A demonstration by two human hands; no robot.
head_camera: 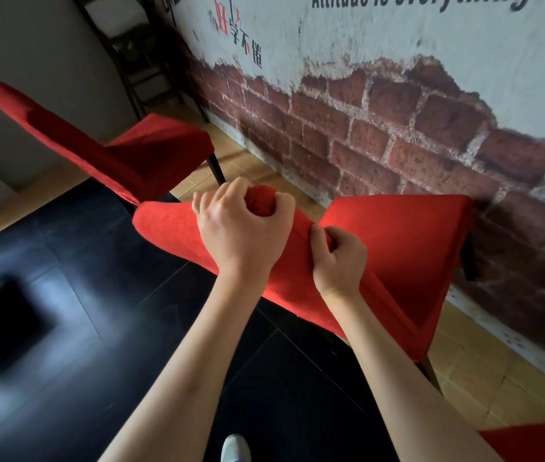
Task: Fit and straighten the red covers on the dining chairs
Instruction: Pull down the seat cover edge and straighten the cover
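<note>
A dining chair with a red cover (397, 241) stands in front of me, its seat toward the brick wall and its backrest toward me. My left hand (241, 228) grips a bunched fold of the cover at the top of the backrest. Just to its right, my right hand (339, 258) pinches the cover's fabric along the same top edge. A second chair in a red cover (97, 151) stands farther off at the left, its cover smooth.
A wall (381, 135) printed with brick and white plaster runs along the right, close behind the chair seats. The dark glossy table (74, 328) fills the lower left. A red corner of another cover (537, 441) shows at the bottom right. Tan floor tiles (471, 371) lie by the wall.
</note>
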